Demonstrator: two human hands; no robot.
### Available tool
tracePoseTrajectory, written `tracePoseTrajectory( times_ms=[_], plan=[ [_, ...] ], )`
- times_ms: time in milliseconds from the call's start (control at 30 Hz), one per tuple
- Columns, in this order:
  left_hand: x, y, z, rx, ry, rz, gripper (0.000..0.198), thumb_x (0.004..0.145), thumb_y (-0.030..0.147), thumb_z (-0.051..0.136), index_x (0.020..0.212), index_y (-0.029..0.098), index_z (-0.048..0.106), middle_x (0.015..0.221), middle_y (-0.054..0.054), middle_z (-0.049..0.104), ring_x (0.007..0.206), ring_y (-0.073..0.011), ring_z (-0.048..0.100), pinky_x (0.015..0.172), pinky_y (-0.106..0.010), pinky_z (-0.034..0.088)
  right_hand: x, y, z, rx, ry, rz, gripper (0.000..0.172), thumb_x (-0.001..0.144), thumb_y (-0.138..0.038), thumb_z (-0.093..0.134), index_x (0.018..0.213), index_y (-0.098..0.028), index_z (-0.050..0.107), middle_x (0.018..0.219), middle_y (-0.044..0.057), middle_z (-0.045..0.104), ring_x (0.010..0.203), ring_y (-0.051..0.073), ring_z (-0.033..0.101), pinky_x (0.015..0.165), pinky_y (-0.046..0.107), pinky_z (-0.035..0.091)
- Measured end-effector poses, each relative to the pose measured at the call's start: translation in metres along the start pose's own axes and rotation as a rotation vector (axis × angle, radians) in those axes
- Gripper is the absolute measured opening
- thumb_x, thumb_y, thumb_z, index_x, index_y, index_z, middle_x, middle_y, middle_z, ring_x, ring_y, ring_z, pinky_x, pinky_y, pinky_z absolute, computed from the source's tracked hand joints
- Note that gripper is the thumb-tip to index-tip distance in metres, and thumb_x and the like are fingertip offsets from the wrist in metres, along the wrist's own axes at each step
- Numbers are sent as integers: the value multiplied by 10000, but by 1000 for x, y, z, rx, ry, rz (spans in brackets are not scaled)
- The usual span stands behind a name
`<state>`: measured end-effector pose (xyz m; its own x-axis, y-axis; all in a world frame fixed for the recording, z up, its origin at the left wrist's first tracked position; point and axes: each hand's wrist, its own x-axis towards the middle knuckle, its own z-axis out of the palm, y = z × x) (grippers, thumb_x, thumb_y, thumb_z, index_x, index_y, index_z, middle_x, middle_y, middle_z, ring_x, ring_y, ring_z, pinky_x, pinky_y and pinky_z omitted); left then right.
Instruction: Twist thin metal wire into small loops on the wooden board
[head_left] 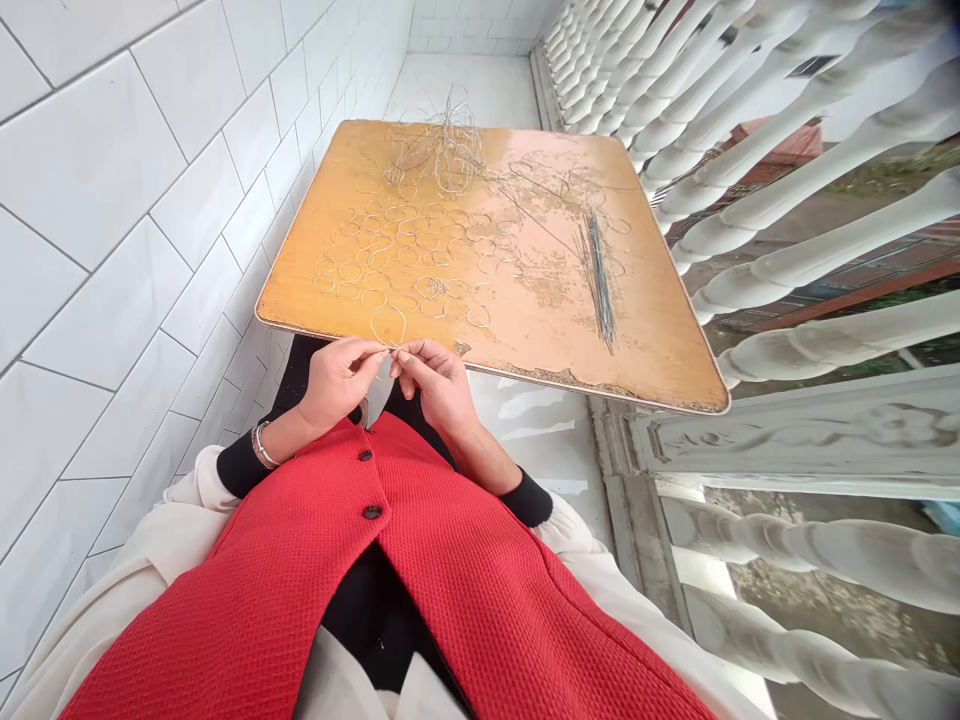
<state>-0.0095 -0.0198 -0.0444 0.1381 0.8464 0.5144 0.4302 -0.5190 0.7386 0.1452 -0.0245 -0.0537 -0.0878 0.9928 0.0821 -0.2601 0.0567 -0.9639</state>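
Observation:
Close to the table's near edge, my left hand (346, 378) and my right hand (437, 380) meet with their fingertips pinched together. Between them they grip a thin wire loop (388, 312), whose round part stands up beyond the fingers over the table's edge. Both hands pinch it at its near end, where the wire ends come together; the exact crossing is partly hidden by the fingers. Just beyond lie many small wire rings (373, 298), spread flat over the left and middle of the tabletop.
The worn yellow table (660, 340) has a chipped near edge. A tangled wire bundle (454, 160) stands at its far side, and a bunch of straight wires (598, 280) lies to the right. A tiled wall (112, 300) rises on the left, a white balustrade (780, 200) on the right.

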Motion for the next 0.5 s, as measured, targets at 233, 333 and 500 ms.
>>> tracePoseTrajectory(
  times_ms=[233, 333, 500],
  plan=[
    [5, 9, -2, -267, -36, -330, 171, 828, 305, 645, 747, 170, 709, 685, -16, 701, 595, -103, 574, 603, -228, 458, 1, 1, 2, -329, 162, -79, 214, 793, -342, 650, 932, -192, 716, 662, -12, 668, 465, 92, 530, 483, 242, 461],
    [7, 8, -2, -420, -83, -455, 197, 809, 348, 660, 742, 168, 699, 630, 6, 665, 521, -79, 513, 559, -218, 434, 0, 4, 1, -569, 203, -221, 223, 838, -298, 579, 949, -198, 744, 717, 21, 705, 531, 122, 587, 541, 269, 490],
    [10, 6, -4, -423, -95, -449, 203, 794, 352, 667, 711, 167, 677, 591, 23, 618, 501, -70, 495, 543, -215, 417, -1, 3, 0, -770, 149, -384, 251, 889, -247, 520, 951, -207, 760, 737, 35, 709, 631, 149, 638, 616, 283, 504]
  ],
)
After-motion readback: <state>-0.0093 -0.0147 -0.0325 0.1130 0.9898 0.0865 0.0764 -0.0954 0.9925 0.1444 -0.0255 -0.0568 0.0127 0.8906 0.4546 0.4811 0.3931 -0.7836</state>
